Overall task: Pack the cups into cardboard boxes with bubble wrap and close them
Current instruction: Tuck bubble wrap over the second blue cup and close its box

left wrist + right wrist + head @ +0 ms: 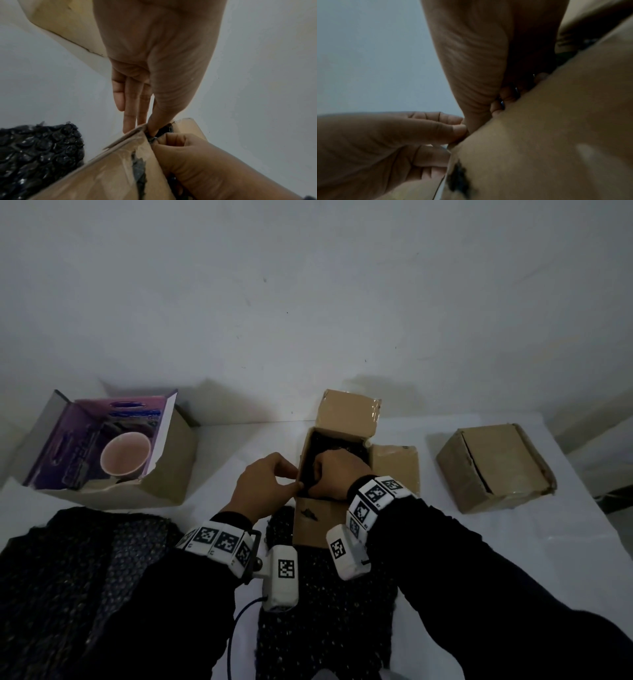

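Observation:
An open cardboard box (310, 529) stands mid-table with its flaps spread. My left hand (274, 482) pinches the box's near-left corner, thumb inside and fingers (132, 108) outside the wall. My right hand (330, 474) reaches down into the box, its fingers curled into black bubble wrap (329, 445) that fills the inside. What lies under the wrap is hidden. A pink cup (125, 455) sits in a purple-lined box (171, 460) at the left. In the right wrist view the box flap (556, 135) fills the right side.
A closed cardboard box (493, 467) stands at the right. Sheets of black bubble wrap lie at the near left (78, 577) and under the open box toward me (325, 618). A pale wall rises right behind the table.

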Motion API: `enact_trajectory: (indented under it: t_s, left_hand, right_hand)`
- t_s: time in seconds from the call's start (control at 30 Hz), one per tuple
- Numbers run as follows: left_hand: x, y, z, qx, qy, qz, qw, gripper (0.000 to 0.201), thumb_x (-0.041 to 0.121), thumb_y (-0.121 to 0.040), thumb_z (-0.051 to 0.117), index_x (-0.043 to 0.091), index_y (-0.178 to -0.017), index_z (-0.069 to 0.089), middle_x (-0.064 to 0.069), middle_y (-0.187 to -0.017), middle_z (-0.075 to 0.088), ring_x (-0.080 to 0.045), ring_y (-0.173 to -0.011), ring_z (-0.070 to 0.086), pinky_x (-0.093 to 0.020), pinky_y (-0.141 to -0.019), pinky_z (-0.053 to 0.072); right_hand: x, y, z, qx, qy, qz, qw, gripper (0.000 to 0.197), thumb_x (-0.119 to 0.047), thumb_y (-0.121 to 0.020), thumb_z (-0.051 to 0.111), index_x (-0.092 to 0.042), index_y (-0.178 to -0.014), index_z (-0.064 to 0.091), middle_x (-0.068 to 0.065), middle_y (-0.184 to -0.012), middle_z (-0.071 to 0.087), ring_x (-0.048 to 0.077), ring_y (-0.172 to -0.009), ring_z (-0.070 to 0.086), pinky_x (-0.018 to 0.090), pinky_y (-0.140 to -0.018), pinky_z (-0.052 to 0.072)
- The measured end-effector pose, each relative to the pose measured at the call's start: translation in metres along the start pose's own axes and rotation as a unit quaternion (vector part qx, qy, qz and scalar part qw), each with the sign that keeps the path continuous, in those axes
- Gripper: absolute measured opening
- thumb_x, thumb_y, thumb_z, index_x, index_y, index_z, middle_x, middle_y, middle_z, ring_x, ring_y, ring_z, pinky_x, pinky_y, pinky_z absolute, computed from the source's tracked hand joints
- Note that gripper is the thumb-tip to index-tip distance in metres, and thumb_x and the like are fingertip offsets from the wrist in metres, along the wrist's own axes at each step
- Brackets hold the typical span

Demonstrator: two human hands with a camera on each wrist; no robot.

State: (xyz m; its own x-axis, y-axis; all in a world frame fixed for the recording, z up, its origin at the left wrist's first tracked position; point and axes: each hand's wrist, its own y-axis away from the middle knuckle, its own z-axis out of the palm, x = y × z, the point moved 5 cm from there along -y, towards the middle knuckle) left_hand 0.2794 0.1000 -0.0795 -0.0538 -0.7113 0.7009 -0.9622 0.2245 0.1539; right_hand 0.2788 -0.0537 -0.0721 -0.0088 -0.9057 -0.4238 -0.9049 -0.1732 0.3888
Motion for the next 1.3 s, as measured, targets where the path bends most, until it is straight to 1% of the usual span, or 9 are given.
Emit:
enact_trajectory:
  t_s: [0.17, 0.27, 0.4, 0.5, 0.67, 0.8, 0.93, 1.03, 1.3]
  left_hand:
    - [0.010, 0.006, 0.000, -0.007, 0.036, 0.000, 0.999, 0.033, 0.033, -0.077, 0.078, 0.032, -0.099, 0.053, 0.014, -0.090, 0.071, -0.002, -0.076, 0.065, -0.025, -0.064, 0.050]
    - [0.021, 0.015, 0.005, -0.035, -0.054, 0.097, 0.993, 0.024, 0.037, -0.084, 0.069, 0.032, -0.106, 0.059, 0.008, -0.104, 0.061, -0.006, -0.083, 0.059, -0.032, -0.074, 0.051]
    - [0.036, 0.027, 0.003, -0.003, -0.271, 0.326, 0.906, 0.039, 0.060, -0.078, 0.052, 0.033, -0.104, 0.065, 0.001, -0.117, 0.055, -0.025, -0.109, 0.049, -0.040, -0.085, 0.041]
    - [0.037, 0.026, 0.007, -0.047, -0.354, 0.395, 0.846, 0.046, 0.065, -0.074, 0.056, 0.034, -0.106, 0.064, 0.006, -0.120, 0.055, -0.022, -0.122, 0.044, -0.042, -0.096, 0.035]
    - [0.041, 0.019, 0.026, -0.075, -0.441, 0.398, 0.801, 0.027, 0.046, -0.074, 0.054, 0.031, -0.090, 0.069, 0.011, -0.096, 0.065, -0.020, -0.102, 0.056, -0.038, -0.094, 0.029]
    - [0.037, 0.018, 0.030, -0.054, -0.469, 0.384, 0.794, 0.027, 0.040, -0.075, 0.046, 0.033, -0.085, 0.070, 0.014, -0.090, 0.063, -0.019, -0.098, 0.054, -0.040, -0.095, 0.027]
    - [0.046, 0.022, 0.030, -0.004, -0.477, 0.391, 0.787, 0.022, 0.038, -0.065, 0.070, 0.033, -0.086, 0.070, 0.002, -0.090, 0.057, -0.028, -0.092, 0.048, -0.046, -0.090, 0.030]
    - [0.049, 0.020, 0.029, 0.004, -0.491, 0.378, 0.785, 0.029, 0.042, -0.061, 0.073, 0.036, -0.089, 0.072, -0.002, -0.094, 0.054, -0.028, -0.091, 0.044, -0.047, -0.089, 0.029]
    - [0.046, 0.022, 0.031, -0.025, -0.488, 0.376, 0.787, 0.019, 0.027, -0.068, 0.073, 0.030, -0.087, 0.070, 0.013, -0.090, 0.064, -0.021, -0.099, 0.056, -0.045, -0.097, 0.027]
  right_hand:
    - [0.002, 0.007, -0.016, 0.027, 0.017, -0.015, 0.999, 0.018, -0.032, -0.077, 0.075, -0.017, -0.084, 0.069, -0.001, -0.090, 0.068, 0.018, -0.082, 0.063, 0.033, -0.072, 0.053]
    - [0.010, 0.021, -0.023, 0.023, -0.010, -0.053, 0.998, 0.010, -0.022, -0.086, 0.065, -0.018, -0.083, 0.074, -0.006, -0.087, 0.068, 0.017, -0.081, 0.063, 0.034, -0.072, 0.052]
    - [0.024, 0.046, -0.017, 0.044, -0.049, -0.075, 0.995, 0.017, -0.033, -0.087, 0.061, -0.021, -0.086, 0.073, -0.001, -0.080, 0.069, 0.015, -0.073, 0.060, 0.030, -0.065, 0.045]
    - [0.030, 0.054, -0.003, 0.014, -0.024, -0.090, 0.996, 0.034, -0.051, -0.073, 0.075, -0.027, -0.096, 0.067, -0.007, -0.097, 0.064, 0.011, -0.085, 0.058, 0.029, -0.073, 0.048]
    - [0.027, 0.053, 0.004, 0.056, 0.056, -0.114, 0.990, 0.026, -0.031, -0.076, 0.077, -0.025, -0.100, 0.070, -0.002, -0.108, 0.064, 0.021, -0.103, 0.052, 0.036, -0.084, 0.047]
    - [0.024, 0.047, 0.005, 0.058, 0.110, -0.110, 0.986, 0.019, -0.035, -0.083, 0.068, -0.031, -0.102, 0.071, -0.001, -0.105, 0.067, 0.025, -0.105, 0.046, 0.038, -0.083, 0.045]
    - [0.023, 0.046, 0.001, 0.042, 0.178, -0.094, 0.979, 0.025, -0.044, -0.088, 0.059, -0.037, -0.111, 0.067, -0.001, -0.113, 0.061, 0.026, -0.113, 0.041, 0.041, -0.093, 0.039]
    - [0.021, 0.047, 0.003, 0.046, 0.221, -0.082, 0.971, 0.026, -0.046, -0.090, 0.056, -0.038, -0.113, 0.066, -0.001, -0.117, 0.059, 0.027, -0.117, 0.039, 0.045, -0.098, 0.032]
    - [0.028, 0.050, 0.006, 0.076, 0.152, -0.055, 0.984, 0.020, -0.037, -0.091, 0.055, -0.030, -0.109, 0.059, 0.000, -0.104, 0.063, 0.026, -0.107, 0.048, 0.042, -0.093, 0.030]
